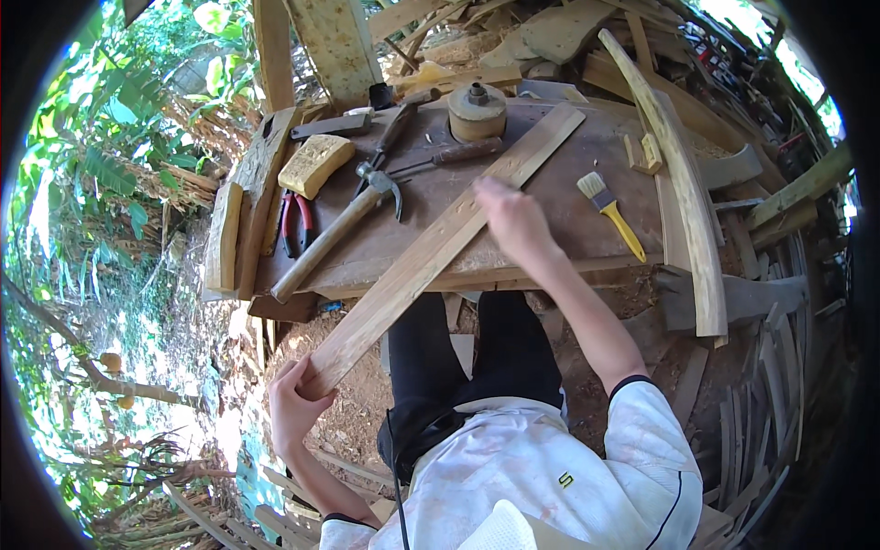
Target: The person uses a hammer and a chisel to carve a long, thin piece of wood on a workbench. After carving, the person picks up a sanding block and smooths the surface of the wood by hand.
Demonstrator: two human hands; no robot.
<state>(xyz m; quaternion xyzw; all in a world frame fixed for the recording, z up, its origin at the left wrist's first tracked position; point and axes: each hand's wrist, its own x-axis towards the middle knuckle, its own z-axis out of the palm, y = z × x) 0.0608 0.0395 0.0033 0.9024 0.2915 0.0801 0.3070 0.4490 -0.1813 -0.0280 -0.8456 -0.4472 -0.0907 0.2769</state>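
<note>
A long, narrow wooden board [412, 269] lies slantwise across the workbench, its near left end sticking out past the front edge. My left hand [295, 403] grips that end, thumb on top and fingers wrapped round the side. Farther up, my right hand [515, 220] rests on the board's face with its fingers curled closed. Whatever those fingers may hold is hidden and slightly blurred. Left of the board lie a claw hammer [335, 234] and red-handled pliers [297, 225]. To the right of my right hand is a paintbrush [612, 214] with a yellow handle.
The brown workbench [577, 252] also carries a wooden block [316, 166], a screwdriver [466, 151] and a round lidded pot [478, 115]. A long curved wood strip [674, 174] lies along its right side. Scrap wood [765, 394] is piled behind and to the right.
</note>
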